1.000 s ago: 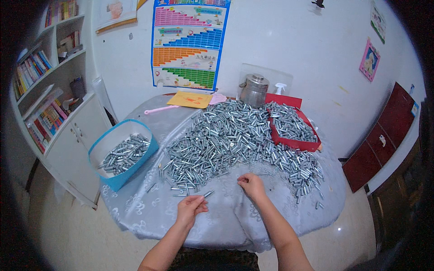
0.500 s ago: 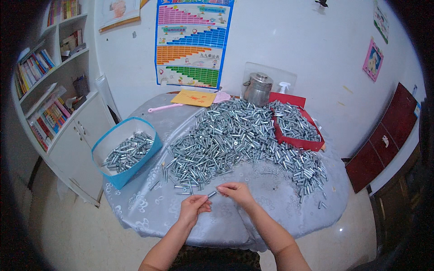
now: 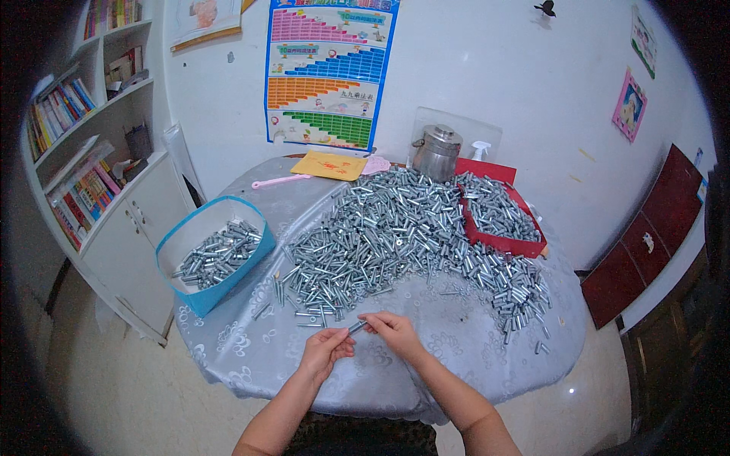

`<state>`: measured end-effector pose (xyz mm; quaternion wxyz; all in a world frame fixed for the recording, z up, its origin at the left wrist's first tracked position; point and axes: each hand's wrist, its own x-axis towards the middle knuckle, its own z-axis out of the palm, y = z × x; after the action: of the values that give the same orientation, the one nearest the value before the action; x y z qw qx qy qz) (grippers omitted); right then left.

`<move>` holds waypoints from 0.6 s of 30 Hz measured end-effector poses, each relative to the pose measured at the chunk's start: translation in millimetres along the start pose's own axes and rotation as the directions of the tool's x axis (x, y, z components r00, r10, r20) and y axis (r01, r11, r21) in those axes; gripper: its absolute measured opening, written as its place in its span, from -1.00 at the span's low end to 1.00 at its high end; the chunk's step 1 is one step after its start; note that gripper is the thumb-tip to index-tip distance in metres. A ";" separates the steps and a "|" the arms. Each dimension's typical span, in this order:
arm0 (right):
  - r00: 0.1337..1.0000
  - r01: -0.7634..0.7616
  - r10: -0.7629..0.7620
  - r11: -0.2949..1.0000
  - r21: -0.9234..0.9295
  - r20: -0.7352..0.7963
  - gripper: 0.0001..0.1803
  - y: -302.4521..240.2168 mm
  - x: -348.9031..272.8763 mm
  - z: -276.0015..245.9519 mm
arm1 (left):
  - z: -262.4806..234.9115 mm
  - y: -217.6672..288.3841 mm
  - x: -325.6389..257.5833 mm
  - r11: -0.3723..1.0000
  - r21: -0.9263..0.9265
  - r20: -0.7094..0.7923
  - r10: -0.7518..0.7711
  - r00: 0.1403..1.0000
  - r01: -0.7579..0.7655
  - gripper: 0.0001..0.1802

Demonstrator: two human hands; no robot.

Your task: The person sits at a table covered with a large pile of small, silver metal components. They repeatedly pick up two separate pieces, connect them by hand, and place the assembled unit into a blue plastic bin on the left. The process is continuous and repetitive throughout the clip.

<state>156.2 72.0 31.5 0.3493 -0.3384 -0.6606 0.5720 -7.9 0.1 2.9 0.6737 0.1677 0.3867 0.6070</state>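
Both hands meet at the near edge of the counter (image 3: 251, 357), over its silvery patterned cloth. Left hand (image 3: 325, 351) and right hand (image 3: 394, 333) share one small metal sleeve (image 3: 357, 327): fingers of each pinch an end, the piece lifted just clear of the cloth. Whether a second part is being joined to it is too small to tell.

Just beyond the hands, a large heap of metal sleeves (image 3: 395, 235) covers the middle of the counter and trails off to the right. A red tray (image 3: 502, 242) at the far right holds more of the same pieces.

Blue tub (image 3: 199, 300) at the counter's left edge: a shallow layer of pieces lies in its bottom, well below the rim.

Judgement on progress: early. The tub's load is small against the heap and tray, so most of the pieces remain to be handled.

Behind the heap: steel pot (image 3: 437, 152), yellow folder (image 3: 331, 165), pink swatter (image 3: 277, 182).
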 end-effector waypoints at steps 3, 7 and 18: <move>0.993 0.122 -0.119 0.967 -0.222 0.024 -0.74 -4.1 -1.0 2.0 | 0.0 0.4 -0.6 1.000 -0.018 0.008 -0.007 1.000 0.007 -0.83; 0.976 0.219 -0.199 0.895 -0.388 0.092 -0.71 -11.9 -2.5 4.8 | -1.6 -1.6 -0.1 1.000 -0.007 0.016 0.005 1.000 -0.005 -0.83; 0.957 -0.094 -0.136 0.691 -0.716 -0.258 -0.76 18.9 31.1 -34.0 | 1.3 -2.2 0.7 0.999 -0.020 -0.003 0.027 1.000 -0.027 -0.82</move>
<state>169.6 118.1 18.5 0.2878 -0.5207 -0.7769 0.2060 -5.5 0.6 2.1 0.6666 0.1655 0.3790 0.6202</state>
